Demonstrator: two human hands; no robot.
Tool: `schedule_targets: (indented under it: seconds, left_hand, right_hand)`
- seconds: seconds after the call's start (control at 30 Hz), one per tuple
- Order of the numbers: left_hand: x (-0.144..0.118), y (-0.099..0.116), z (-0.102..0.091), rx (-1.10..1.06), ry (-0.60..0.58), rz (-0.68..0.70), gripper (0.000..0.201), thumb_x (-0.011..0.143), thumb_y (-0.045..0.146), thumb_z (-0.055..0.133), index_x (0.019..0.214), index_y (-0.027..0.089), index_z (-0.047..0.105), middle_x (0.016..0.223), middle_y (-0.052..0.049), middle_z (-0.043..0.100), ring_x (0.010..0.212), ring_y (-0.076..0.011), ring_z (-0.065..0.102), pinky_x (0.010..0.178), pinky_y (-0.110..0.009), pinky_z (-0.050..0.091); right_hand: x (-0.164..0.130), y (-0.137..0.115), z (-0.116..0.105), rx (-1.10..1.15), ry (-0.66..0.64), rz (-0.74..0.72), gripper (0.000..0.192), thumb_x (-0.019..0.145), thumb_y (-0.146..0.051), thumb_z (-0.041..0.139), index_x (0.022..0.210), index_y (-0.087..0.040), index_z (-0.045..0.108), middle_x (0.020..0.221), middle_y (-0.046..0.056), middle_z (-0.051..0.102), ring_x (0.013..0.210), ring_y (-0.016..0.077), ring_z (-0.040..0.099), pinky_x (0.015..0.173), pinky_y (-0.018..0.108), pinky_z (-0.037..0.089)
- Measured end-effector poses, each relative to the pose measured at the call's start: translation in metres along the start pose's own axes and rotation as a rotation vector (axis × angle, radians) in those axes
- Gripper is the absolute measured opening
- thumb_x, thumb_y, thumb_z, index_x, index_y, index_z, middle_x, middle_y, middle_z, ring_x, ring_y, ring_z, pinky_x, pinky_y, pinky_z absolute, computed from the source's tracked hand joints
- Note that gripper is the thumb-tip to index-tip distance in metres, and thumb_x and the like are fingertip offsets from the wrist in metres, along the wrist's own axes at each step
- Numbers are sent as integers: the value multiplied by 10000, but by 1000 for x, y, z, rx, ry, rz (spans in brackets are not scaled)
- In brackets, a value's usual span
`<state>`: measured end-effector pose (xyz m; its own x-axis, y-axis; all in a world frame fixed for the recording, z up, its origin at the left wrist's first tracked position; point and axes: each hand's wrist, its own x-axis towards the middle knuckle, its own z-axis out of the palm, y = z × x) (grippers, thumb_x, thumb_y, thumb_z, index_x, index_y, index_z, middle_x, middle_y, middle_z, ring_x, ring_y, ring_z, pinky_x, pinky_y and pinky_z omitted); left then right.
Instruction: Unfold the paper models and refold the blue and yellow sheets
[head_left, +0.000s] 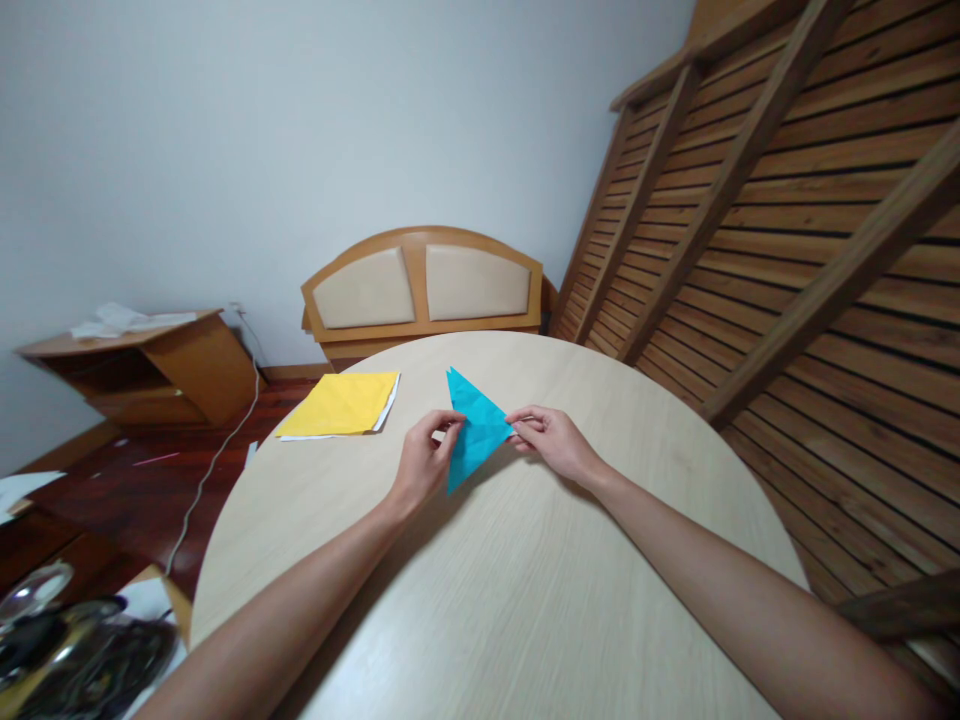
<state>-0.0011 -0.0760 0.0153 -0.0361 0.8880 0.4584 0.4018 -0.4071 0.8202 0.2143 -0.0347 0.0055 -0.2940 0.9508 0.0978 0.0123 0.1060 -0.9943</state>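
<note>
A blue sheet of paper (478, 430), folded into a triangle, is held up a little above the round table (525, 600). My left hand (431, 455) pinches its left edge between thumb and fingers. At the right-hand corner, my right hand (551, 440) grips the tip with thumb and forefinger. One point of the triangle faces away from me, where two layers show slightly apart, and another points toward me. To the left of my hands lies a stack of yellow paper (341, 402) with white sheets showing beneath it.
Behind the table stands a wooden headboard (420, 240) with cream panels. Slatted wood boards (750, 240) lean along the right side. At left are a low cabinet (187, 365) with papers on top, a white cable (214, 460) on the floor, and dark clutter (97, 650) near the table's edge.
</note>
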Motion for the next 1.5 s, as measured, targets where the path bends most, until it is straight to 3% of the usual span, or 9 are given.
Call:
schedule_targets:
  seconds: [0.3, 0.53, 0.87, 1.07, 1.2, 1.33, 1.5]
  left_hand:
    - [2, 1, -4, -3, 7, -9, 292, 860, 373, 599, 1025, 159, 708, 1018, -104, 734, 883, -216, 659, 623, -271, 499]
    - [3, 0, -4, -30, 21, -56, 315, 845, 381, 614, 1027, 146, 719, 995, -107, 743, 878, -219, 671, 621, -271, 507]
    - [3, 0, -2, -25, 11, -103, 327, 818, 380, 634, 1010, 137, 741, 986, -119, 753, 869, -224, 682, 630, -281, 516]
    - [4, 1, -3, -35, 19, -123, 371, 826, 410, 619, 1041, 132, 737, 1017, -122, 752, 890, -230, 680, 649, -289, 521]
    - [4, 1, -4, -44, 26, -103, 342, 826, 416, 620, 1005, 152, 745, 1007, -106, 757, 904, -235, 681, 652, -288, 519]
    - [5, -1, -4, -88, 37, -98, 326, 815, 428, 635, 974, 166, 746, 978, -89, 760, 895, -232, 682, 650, -285, 513]
    - [9, -8, -4, -150, 30, -112, 345, 796, 442, 663, 973, 159, 750, 973, -98, 758, 895, -226, 679, 716, -308, 522]
  right_hand:
    - [0, 1, -2, 8, -63, -90, 398, 747, -331, 795, 1096, -180, 677, 994, 87, 747, 857, 182, 712, 746, 314, 566]
    - [0, -1, -3, 10, -83, -101, 388, 777, -403, 765, 1067, -156, 697, 903, 83, 762, 788, 164, 697, 732, 307, 544]
    - [3, -2, -3, 1, 27, -66, 281, 726, -392, 777, 881, -166, 717, 814, 73, 743, 757, 186, 700, 708, 317, 546]
    - [-3, -8, -2, -54, -24, -114, 333, 804, -371, 718, 1060, -167, 659, 814, 63, 746, 777, 178, 701, 726, 309, 543]
    - [-6, -7, -1, -106, -79, -173, 438, 819, -353, 716, 1211, -177, 628, 976, 84, 742, 857, 187, 698, 780, 332, 551]
    - [-6, -6, 0, -213, -104, -244, 403, 831, -352, 716, 1200, -196, 672, 1108, 93, 722, 937, 206, 679, 879, 376, 536]
    - [-7, -9, -3, -297, -76, -331, 410, 820, -361, 737, 1199, -213, 685, 1171, 105, 660, 966, 213, 644, 772, 333, 552]
